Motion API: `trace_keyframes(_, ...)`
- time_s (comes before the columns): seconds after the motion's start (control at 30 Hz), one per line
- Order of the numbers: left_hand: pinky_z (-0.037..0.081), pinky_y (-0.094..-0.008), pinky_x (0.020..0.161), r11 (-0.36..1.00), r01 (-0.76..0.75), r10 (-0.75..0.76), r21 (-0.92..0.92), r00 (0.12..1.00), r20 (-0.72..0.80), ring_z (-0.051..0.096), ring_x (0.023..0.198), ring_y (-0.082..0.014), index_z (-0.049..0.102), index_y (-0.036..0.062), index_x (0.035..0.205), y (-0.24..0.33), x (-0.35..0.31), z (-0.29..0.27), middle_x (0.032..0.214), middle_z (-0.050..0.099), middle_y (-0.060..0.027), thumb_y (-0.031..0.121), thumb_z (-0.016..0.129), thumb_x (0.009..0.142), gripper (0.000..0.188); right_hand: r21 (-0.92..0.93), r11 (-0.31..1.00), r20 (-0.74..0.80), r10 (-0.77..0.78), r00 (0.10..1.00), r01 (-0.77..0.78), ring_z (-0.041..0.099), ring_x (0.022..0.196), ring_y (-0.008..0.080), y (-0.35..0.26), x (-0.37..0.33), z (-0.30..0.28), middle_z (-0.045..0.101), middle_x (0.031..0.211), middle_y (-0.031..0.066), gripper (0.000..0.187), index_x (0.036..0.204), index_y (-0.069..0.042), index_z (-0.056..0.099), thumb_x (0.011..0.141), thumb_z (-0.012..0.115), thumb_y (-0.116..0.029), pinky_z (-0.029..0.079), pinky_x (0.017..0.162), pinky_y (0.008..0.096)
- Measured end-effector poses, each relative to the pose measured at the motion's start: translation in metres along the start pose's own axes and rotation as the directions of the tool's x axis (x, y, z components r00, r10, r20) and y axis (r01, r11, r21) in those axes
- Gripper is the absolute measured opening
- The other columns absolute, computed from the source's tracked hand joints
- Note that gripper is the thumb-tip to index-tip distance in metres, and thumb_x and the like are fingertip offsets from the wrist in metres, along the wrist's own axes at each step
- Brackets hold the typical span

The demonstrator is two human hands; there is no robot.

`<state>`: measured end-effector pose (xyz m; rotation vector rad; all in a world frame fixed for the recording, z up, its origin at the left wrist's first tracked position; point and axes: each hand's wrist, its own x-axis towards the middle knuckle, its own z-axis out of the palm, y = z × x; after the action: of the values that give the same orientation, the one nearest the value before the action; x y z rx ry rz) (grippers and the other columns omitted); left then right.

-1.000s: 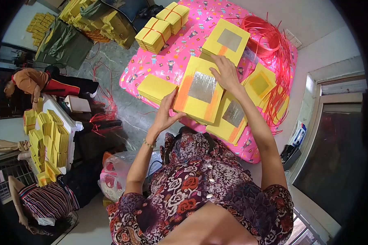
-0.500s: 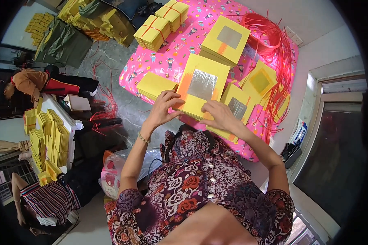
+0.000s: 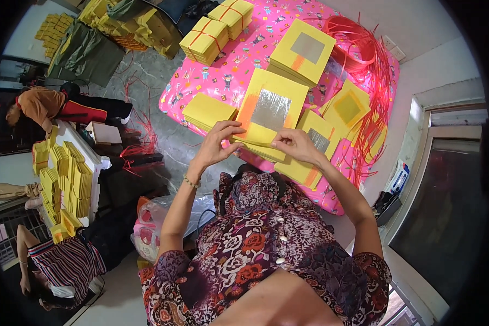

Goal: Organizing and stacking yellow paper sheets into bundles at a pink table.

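Note:
A stack of yellow joss paper [image 3: 255, 103], each top sheet bearing a silver square and orange bands, lies before me on the pink covered table [image 3: 171, 100]. At its near left corner my left hand [image 3: 219, 142] curls its fingers over the top, thumb by the front side. My right hand [image 3: 298, 145] pinches the near right corner, where the upper sheets lift slightly and a gap shows below them. A lower stack of plain yellow paper [image 3: 207, 110] sits beside my left hand. Under and beside my right forearm lie more silver-patched sheets [image 3: 316, 140].
Behind stands a taller joss paper stack [image 3: 304, 51]; bundles tied with red strips [image 3: 205, 39] are at the back left. Loose red strips [image 3: 367, 70] heap along the right edge. To the left, two people work by a white table [image 3: 95, 179] holding yellow stacks.
The near edge of the upper sheets has risen a little from the stack, opening a gap. My right hand has shifted slightly right, its fingers now closed in a pinch.

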<state>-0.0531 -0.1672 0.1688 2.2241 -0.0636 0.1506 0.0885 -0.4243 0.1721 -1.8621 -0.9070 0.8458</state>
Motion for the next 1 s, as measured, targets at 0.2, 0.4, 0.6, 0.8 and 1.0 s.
trace_keyframes(0.2,0.052,-0.0381,0.091,1.0,-0.016,0.016,0.016,0.999,-0.028,0.059,0.112,-0.0286,0.069,0.0081,0.113,-0.006,0.001,0.002,0.123,0.063,-0.0099,0.017,0.071,0.086,0.028,0.071,0.996,0.009,0.047,0.999,-0.048,0.053,0.066,0.0057,0.001,0.002,-0.001,0.06,0.073,0.0009,0.024,0.085,0.0,0.066,0.09,0.07,-0.023,0.044,0.061,0.0248)
trace_keyframes(0.4,0.054,-0.0368,0.087,0.999,-0.041,0.041,0.009,0.999,-0.024,0.06,0.111,-0.0281,0.069,0.0073,0.112,-0.009,0.002,0.002,0.123,0.063,-0.0099,0.015,0.07,0.087,0.026,0.118,0.99,0.021,0.08,0.997,-0.082,0.049,0.065,0.0045,0.006,0.003,-0.001,0.058,0.071,-0.001,0.024,0.084,0.0,0.066,0.09,0.07,-0.022,0.042,0.059,0.0243)
trace_keyframes(0.6,0.055,-0.0353,0.084,0.999,-0.039,0.038,-0.008,0.999,-0.022,0.061,0.109,-0.0272,0.069,0.0072,0.112,-0.009,0.003,0.001,0.123,0.063,-0.0101,0.014,0.07,0.087,0.026,0.133,0.988,0.02,0.07,0.997,-0.072,0.047,0.065,0.0038,0.009,0.004,0.0,0.057,0.07,-0.0015,0.024,0.084,0.0,0.066,0.091,0.07,-0.022,0.04,0.059,0.0246)
trace_keyframes(0.8,0.056,-0.0345,0.083,0.999,-0.034,0.034,-0.018,0.999,-0.028,0.061,0.109,-0.0268,0.07,0.0076,0.112,-0.008,0.003,0.002,0.123,0.063,-0.0105,0.014,0.07,0.087,0.026,0.136,0.988,0.016,0.074,0.997,-0.075,0.046,0.065,0.004,0.01,0.004,0.0,0.055,0.07,-0.0021,0.024,0.083,0.0,0.066,0.091,0.069,-0.022,0.04,0.058,0.0249)
trace_keyframes(1.0,0.055,-0.0355,0.085,0.999,-0.036,0.036,-0.019,0.999,-0.025,0.061,0.109,-0.0274,0.07,0.0078,0.112,-0.01,0.002,0.002,0.123,0.064,-0.0103,0.014,0.07,0.087,0.026,0.175,0.981,0.02,0.081,0.997,-0.083,0.045,0.065,0.0036,0.009,0.003,0.0,0.053,0.068,-0.0031,0.025,0.081,0.001,0.064,0.091,0.069,-0.021,0.039,0.058,0.0246)
